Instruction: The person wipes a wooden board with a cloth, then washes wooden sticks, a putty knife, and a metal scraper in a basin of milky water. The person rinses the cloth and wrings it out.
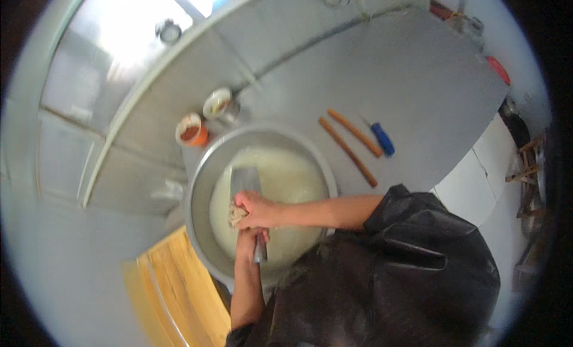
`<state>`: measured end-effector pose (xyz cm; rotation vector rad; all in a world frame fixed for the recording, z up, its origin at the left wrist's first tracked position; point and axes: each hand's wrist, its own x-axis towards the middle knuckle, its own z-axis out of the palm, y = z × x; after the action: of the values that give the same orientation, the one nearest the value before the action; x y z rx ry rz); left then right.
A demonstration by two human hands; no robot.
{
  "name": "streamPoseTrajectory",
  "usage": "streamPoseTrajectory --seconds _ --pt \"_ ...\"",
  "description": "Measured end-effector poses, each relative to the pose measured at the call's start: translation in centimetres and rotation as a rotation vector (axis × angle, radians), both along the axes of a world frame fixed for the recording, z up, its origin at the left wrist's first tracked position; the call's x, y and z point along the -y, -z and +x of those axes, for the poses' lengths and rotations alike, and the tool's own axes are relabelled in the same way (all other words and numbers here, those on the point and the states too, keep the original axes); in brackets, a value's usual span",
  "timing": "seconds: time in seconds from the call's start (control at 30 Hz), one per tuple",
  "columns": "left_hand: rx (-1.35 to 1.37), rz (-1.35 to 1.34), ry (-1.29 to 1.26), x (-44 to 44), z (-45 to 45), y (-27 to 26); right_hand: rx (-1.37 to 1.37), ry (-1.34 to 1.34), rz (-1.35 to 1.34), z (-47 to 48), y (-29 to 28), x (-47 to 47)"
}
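My left hand (251,238) grips the handle (259,253) of a broad-bladed metal tool, apparently a cleaver, over a large metal basin (330,177). Its flat grey blade (245,178) points away from me. In my right hand (258,211) is a crumpled beige scrubbing wad (236,214), held against the lower part of the blade close to the handle. My right hand hides part of the blade and the wad. Cloudy whitish liquid (291,177) lies in the basin below both hands.
Right of the basin, two brown wooden rods (349,152) (356,133) and a blue-handled screwdriver-like tool (382,139) lie on the grey tabletop (358,69). Behind it stand an orange-and-white cup (192,131) with reddish contents and a pale container (218,104). A yellowish wooden surface (183,284) is at lower left.
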<state>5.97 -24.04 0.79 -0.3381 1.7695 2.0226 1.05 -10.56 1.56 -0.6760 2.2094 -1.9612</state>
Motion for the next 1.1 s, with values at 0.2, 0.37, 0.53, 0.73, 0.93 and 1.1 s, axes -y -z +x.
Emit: streamPoseTrajectory --seconds 0.2,0.37,0.53,0.73,0.93,1.1 --pt "0.071 0.13 0.052 -0.2 2.0 -2.3 -0.403 0.276 0.235 -2.9 2.6 1.6" --pt "0.116 0.138 0.152 -0.2 2.4 -4.4 -0.295 0.491 0.339 -8.5 4.1 -0.7" --pt "0.21 0.136 0.097 0.1 2.4 -3.8 -0.03 0.342 0.619 -11.0 5.3 -3.6" --pt "0.014 0.169 -0.043 0.7 3.8 -1.2 -0.084 -0.056 1.158 -6.9 8.8 -5.3" --pt "0.001 0.291 -0.114 0.6 4.6 -0.8 -0.152 -0.122 1.326 -5.4 11.7 -5.4" --pt "0.015 0.086 0.001 1.4 4.0 -0.5 0.346 0.197 0.313 -5.9 7.2 -6.0"
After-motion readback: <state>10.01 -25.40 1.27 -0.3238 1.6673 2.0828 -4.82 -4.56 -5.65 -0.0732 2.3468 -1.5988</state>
